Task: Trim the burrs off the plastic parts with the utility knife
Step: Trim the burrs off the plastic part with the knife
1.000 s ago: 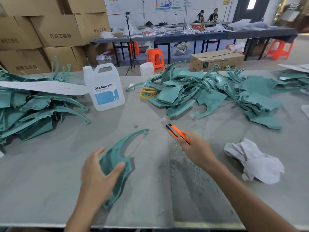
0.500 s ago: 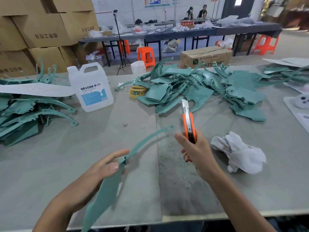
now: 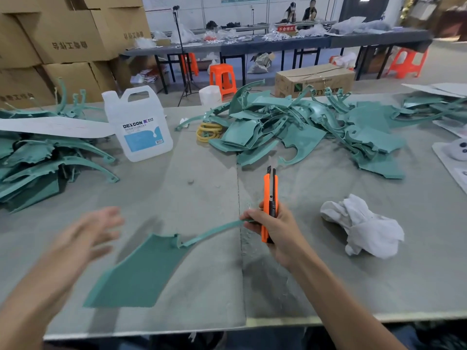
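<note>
**Knife upright, part pinched at its tip**

Grey bench top (image 3: 202,188) is filling the near view. Closest in, a teal plastic part (image 3: 141,271) is lying with its broad flat end toward the bench edge. The left hand (image 3: 88,236), blurred, is hovering spread and empty just beside it. The right hand (image 3: 275,231) is clasping the orange utility knife (image 3: 270,198) upright while its fingertips are pinching the part's thin curved arm. A crumpled white rag (image 3: 364,226) is sitting to the right. Farther back, a DEXCON jug (image 3: 139,125) and heaps of teal parts (image 3: 316,127) are resting.
</note>
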A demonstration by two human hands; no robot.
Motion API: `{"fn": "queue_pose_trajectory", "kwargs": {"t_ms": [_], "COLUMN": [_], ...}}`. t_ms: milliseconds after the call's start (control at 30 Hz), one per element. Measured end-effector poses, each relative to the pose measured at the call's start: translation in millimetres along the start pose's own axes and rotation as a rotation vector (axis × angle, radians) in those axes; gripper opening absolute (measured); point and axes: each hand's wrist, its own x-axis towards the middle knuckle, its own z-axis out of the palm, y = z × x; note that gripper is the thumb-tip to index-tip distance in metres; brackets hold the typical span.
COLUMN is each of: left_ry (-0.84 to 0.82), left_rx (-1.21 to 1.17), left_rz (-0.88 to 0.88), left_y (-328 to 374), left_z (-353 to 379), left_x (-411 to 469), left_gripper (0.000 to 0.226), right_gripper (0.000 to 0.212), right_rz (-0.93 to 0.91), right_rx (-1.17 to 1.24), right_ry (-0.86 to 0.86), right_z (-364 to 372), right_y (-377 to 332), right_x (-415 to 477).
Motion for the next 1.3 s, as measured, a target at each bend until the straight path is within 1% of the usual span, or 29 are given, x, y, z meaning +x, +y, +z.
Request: {"fn": "queue_pose_trajectory", "kwargs": {"t_ms": [67, 100, 133, 167, 200, 233, 267, 300, 367, 400, 433, 500, 567, 733, 833, 1000, 1100, 1167, 1300], "left_ry": [0.183, 0.304, 0.363, 0.325, 0.216, 0.055, -0.1, -0.219, -0.341, -0.377, -0.397, -0.435, -0.408, -0.326, -0.272, -0.172, -0.131, -0.115, -0.1], "left_rx": [0.23, 0.328, 0.347, 0.347, 0.373, 0.458, 0.575, 0.75, 1.086, 1.17, 1.205, 1.174, 1.122, 1.072, 1.053, 1.021, 1.011, 1.004, 0.992], "left_rz": [0.195, 0.3, 0.389, 0.481, 0.568, 0.625, 0.641, 0.628, 0.517, 0.485, 0.472, 0.47, 0.492, 0.536, 0.581, 0.589, 0.586, 0.582, 0.561], "left_y": [5.2, 6.0, 10.2, 14.2, 18.1, 15.8, 11.5, 3.7, -16.0, -25.5, -33.3, -45.2, -54.8, -63.9, -68.3, -77.9, -80.6, -80.3, -77.8], "left_z": [-15.9, -18.0, -8.8, 13.5, 43.8, 76.6, 106.6, 130.2, 149.7, 153.6, 155.0, 158.7, 158.6, 156.4, 158.9, 163.3, 164.3, 165.4, 167.1], "left_x": [-5.5, -12.2, -23.8, -42.3, -58.1, -67.2, -70.6, -64.3, -36.1, -25.6, -19.5, -17.9, -16.9, -17.3, -17.9, -18.1, -18.5, -18.5, -18.6], "left_gripper": [0.024, 0.027, 0.031, 0.033, 0.033, 0.033, 0.036, 0.041, 0.048, 0.047, 0.046, 0.042, 0.04, 0.052, 0.049, 0.04, 0.039, 0.038, 0.038], "right_gripper": [0.025, 0.024, 0.023, 0.022, 0.022, 0.022, 0.023, 0.023, 0.024, 0.024, 0.024, 0.023, 0.022, 0.019, 0.019, 0.017, 0.018, 0.021, 0.02], "right_rz": [0.002, 0.0, -0.005, -0.011, -0.018, -0.021, -0.018, -0.008, 0.019, 0.03, 0.042, 0.058, 0.056, 0.104, 0.153, 0.206, 0.218, 0.226, 0.225], "right_rx": [-0.018, -0.025, -0.032, -0.04, -0.043, -0.043, -0.044, -0.049, -0.039, -0.021, -0.007, -0.036, -0.085, 0.108, 0.131, 0.199, 0.243, 0.231, 0.229], "right_ry": [0.012, 0.013, 0.01, 0.004, -0.003, -0.01, -0.017, -0.022, -0.033, -0.046, -0.063, -0.083, -0.079, -0.047, -0.031, 0.061, 0.041, 0.014, -0.01], "right_z": [4.6, 7.5, 11.2, 15.6, 20.1, 23.9, 27.8, 30.6, 31.3, 29.7, 27.4, 22.3, 18.9, 11.2, 7.7, 0.6, -6.9, -11.2, -17.4], "right_y": [10.9, 16.1, 20.3, 24.6, 27.9, 31.0, 33.1, 33.7, 32.2, 30.0, 27.5, 23.6, 22.5, 14.7, 14.0, 12.0, 4.4, -0.6, -8.1], "right_x": [-0.2, -0.2, -0.3, -0.7, -1.2, -1.9, -2.9, -4.2, -6.6, -6.8, -6.3, -4.7, -4.0, -3.4, -5.5, -6.7, -8.8, -11.9, -17.0]}}
